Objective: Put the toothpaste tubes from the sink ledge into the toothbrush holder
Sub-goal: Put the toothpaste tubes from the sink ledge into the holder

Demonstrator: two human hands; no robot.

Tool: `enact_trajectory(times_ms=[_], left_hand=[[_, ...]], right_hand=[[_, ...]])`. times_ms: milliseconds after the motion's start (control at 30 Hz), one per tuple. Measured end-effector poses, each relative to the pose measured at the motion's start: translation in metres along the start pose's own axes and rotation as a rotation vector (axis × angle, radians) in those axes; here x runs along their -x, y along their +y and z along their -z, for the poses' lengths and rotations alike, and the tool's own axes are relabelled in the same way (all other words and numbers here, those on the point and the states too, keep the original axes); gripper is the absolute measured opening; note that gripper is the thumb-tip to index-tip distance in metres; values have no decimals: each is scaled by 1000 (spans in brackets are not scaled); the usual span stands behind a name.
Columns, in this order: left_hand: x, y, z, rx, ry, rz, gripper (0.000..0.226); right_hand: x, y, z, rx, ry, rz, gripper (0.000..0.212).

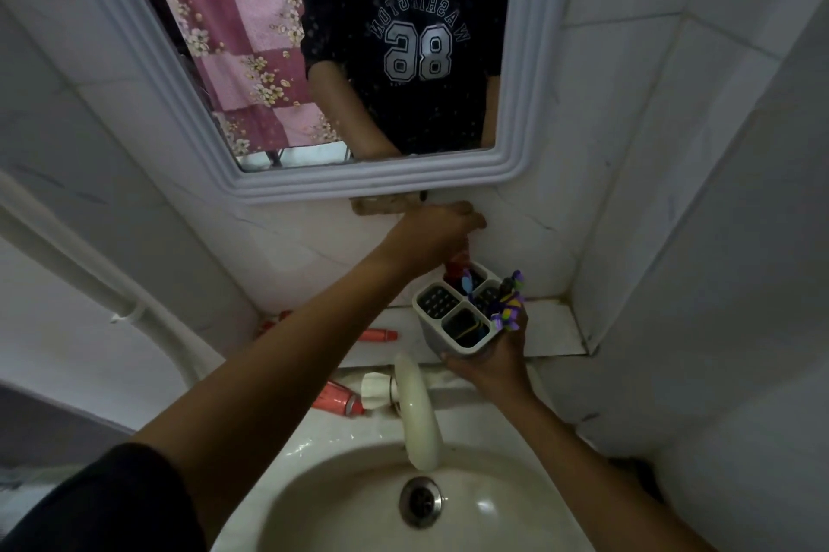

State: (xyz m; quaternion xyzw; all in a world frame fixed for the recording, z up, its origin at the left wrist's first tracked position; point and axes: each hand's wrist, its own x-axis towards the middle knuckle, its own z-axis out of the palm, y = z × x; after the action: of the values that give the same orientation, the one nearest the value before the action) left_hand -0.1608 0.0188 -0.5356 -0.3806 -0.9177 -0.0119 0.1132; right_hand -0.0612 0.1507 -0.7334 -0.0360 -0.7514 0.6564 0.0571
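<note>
My right hand (pixel 498 361) grips the grey four-compartment toothbrush holder (pixel 442 334) from the front, lifting it just above the white tiled ledge (pixel 551 329). My left hand (pixel 442 231) reaches across above the holder, shut on a red toothpaste tube (pixel 457 262) whose lower end is in the back compartment. A second red tube (pixel 379 334) lies on the ledge to the left, partly hidden by my left forearm. A third red tube (pixel 338 402) lies lower, beside the tap. Purple and blue brushes (pixel 509 302) stick out of the holder's right side.
The cream tap (pixel 417 410) curves over the basin (pixel 341 506) and its drain (pixel 419 501). The mirror (pixel 359 58) hangs on the wall above the ledge. Tiled walls close in at right, and a white pipe (pixel 112 291) runs down at left.
</note>
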Motion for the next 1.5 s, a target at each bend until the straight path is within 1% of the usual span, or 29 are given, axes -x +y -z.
enact_trajectory(times_ms=[33, 100, 167, 200, 267, 333, 367, 433, 467, 500, 533, 600, 633, 667, 733, 800, 867, 900, 967, 1000, 1100, 1233, 1300, 1367, 1433, 1500], left_hand=[[4, 1, 0, 6, 75, -26, 36], [18, 3, 2, 27, 166, -40, 32], [45, 1, 1, 56, 199, 23, 26], [63, -3, -2, 67, 203, 81, 24], [109, -21, -20, 95, 189, 258, 23], [158, -42, -40, 137, 132, 489, 32], [182, -53, -53, 156, 106, 583, 35], [223, -68, -72, 177, 70, 769, 38], [239, -72, -78, 190, 55, 874, 38], [252, -77, -83, 201, 34, 958, 39], [261, -81, -89, 204, 11, 1000, 40], [270, -87, -101, 183, -46, 972, 39], [272, -88, -105, 176, -66, 917, 36], [272, -88, -108, 175, -74, 838, 33], [270, -84, -110, 162, -77, 664, 34], [263, -73, -104, 161, -185, 537, 39], [257, -61, -98, 132, -322, 423, 45], [256, -56, -96, 117, -369, 362, 50], [255, -49, -97, 73, -494, 284, 60], [256, -47, -100, 44, -541, 267, 62], [255, -45, -102, -39, -545, 221, 49], [252, -46, -95, -164, -537, 152, 47], [248, -45, -83, -127, -493, 136, 39], [239, -50, -61, -35, -470, 169, 31], [225, -58, -34, -31, -451, 212, 37], [208, -62, -4, -103, -364, 206, 50]], right_hand=[[-1, -2, -2, -33, 31, 11, 108], [-5, -4, -6, -86, 55, 33, 110], [-4, 2, -6, -28, 73, 61, 116], [-6, 9, -6, -8, 69, 59, 119], [-9, 21, -4, 5, 20, 26, 125], [-16, 39, -5, 18, -13, -48, 136], [-18, 45, -5, 17, -11, -54, 139], [-15, 38, -5, 30, -9, -70, 137], [-14, 32, -5, -4, -17, -86, 134], [-16, 34, -5, -22, -17, -88, 132], [-18, 39, -4, -23, -18, -90, 133], [-19, 40, -2, 10, -25, -130, 144], [-19, 43, -1, 26, -19, -125, 146], [-19, 48, 0, 49, -15, -116, 145], [-20, 50, 2, 61, -4, -124, 143], [-22, 51, 1, 31, 3, -126, 150], [-29, 74, 3, 14, -15, -118, 150], [-28, 71, 3, 24, -16, -122, 149], [-26, 69, 3, 37, -11, -123, 148], [-27, 70, 5, 41, -11, -122, 147], [-23, 56, 3, 73, -12, -152, 137], [-17, 36, 1, 66, -22, -189, 132], [-13, 31, 1, 37, -29, -189, 128], [-13, 29, 0, 23, -10, -164, 117], [-13, 30, -2, 11, -6, -143, 116], [-15, 31, -2, -22, -29, -161, 126]])
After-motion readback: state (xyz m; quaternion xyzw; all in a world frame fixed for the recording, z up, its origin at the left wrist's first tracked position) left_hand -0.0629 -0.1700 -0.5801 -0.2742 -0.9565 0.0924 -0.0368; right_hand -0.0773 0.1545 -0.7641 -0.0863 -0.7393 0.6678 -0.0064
